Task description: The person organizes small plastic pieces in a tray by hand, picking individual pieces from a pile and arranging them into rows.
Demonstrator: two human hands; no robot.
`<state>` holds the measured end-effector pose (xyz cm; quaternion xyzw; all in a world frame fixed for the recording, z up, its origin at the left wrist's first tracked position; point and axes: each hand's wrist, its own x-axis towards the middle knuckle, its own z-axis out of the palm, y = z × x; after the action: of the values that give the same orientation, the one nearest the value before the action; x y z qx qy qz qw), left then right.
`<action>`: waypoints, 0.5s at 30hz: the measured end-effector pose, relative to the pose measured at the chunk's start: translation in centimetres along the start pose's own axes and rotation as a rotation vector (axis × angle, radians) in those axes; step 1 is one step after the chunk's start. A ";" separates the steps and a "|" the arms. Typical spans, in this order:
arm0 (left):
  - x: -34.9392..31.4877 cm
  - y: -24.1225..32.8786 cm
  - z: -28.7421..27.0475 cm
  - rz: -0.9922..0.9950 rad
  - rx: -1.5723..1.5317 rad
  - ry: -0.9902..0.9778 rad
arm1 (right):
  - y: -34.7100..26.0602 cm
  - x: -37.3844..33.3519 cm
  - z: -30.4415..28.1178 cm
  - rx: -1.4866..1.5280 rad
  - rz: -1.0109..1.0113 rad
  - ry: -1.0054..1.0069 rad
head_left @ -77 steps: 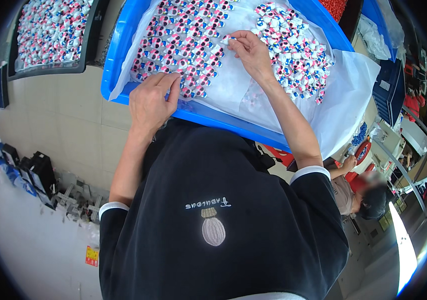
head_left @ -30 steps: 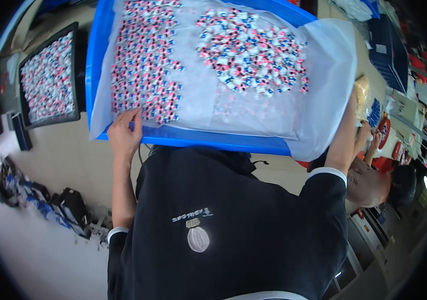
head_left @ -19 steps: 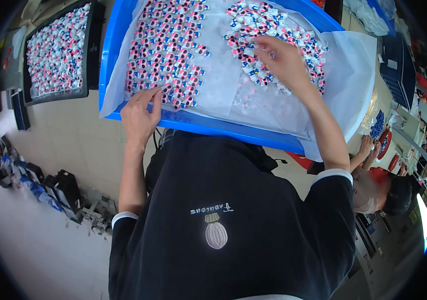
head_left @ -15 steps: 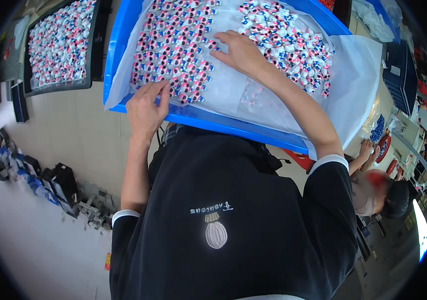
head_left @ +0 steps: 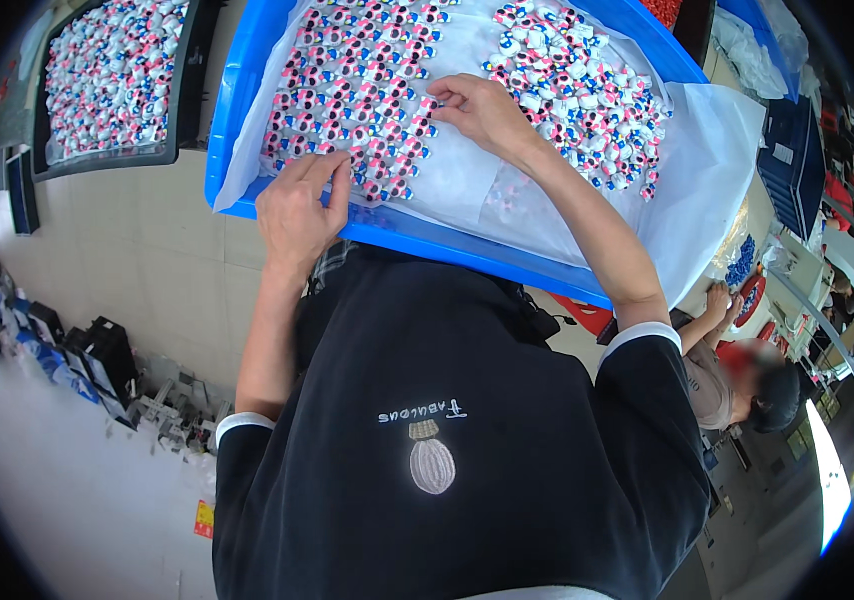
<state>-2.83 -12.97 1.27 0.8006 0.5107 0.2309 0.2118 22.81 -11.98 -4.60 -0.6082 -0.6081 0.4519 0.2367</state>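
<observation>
A blue tray (head_left: pixel 232 100) lined with white sheet (head_left: pixel 462 170) lies in front of me. On its left part, small pink, white and blue figure pieces (head_left: pixel 367 115) stand in close rows, dark round spots facing up. A loose heap of like pieces (head_left: pixel 577 100) fills the right part. My right hand (head_left: pixel 487 115) is at the right edge of the rows, thumb and fingertips closed around one small piece. At the near edge of the rows, my left hand (head_left: pixel 302 205) has thumb and forefinger bent together; whatever is between them is hidden.
A black tray (head_left: pixel 182 100) full of similar pieces stands at the far left. Beyond the blue tray's right side are a dark blue crate (head_left: pixel 789 150) and clear plastic bags (head_left: pixel 747 50). Another person (head_left: pixel 717 385) works at the right beside a red round tray (head_left: pixel 750 300).
My right hand has shifted slightly down and its fingers have drawn together at the edge of the rows. My left hand has moved a little to the right. The view has shifted slightly.
</observation>
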 end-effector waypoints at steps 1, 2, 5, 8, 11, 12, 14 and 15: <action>0.0 0.0 0.0 0.002 -0.005 -0.003 | 0.0 -0.2 -0.1 -0.002 0.005 0.002; 0.0 -0.1 0.0 0.007 -0.006 -0.005 | -0.2 -0.4 -0.1 -0.008 0.013 0.011; -0.1 -0.2 0.1 0.012 -0.004 0.001 | 0.1 -1.1 -1.5 -0.113 0.008 0.110; -0.2 -0.2 -0.1 0.004 0.007 0.007 | -0.6 -2.3 -4.2 -0.274 0.068 0.228; 0.0 -0.1 -0.1 0.007 0.002 0.009 | 0.1 -3.2 -4.8 -0.564 0.028 0.248; 0.0 -0.1 -0.1 0.015 -0.006 0.015 | 0.1 -3.3 -4.3 -0.564 0.028 0.243; 0.0 -0.2 0.0 0.016 -0.003 0.013 | -0.2 -3.6 -3.4 -0.726 0.039 0.225; 0.0 -0.2 0.0 0.022 0.001 0.015 | 0.2 -3.6 -3.2 -0.753 -0.021 0.237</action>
<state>-2.96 -12.88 1.15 0.8045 0.5038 0.2387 0.2050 26.11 -14.63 -2.31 -0.6944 -0.7058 0.1214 0.0703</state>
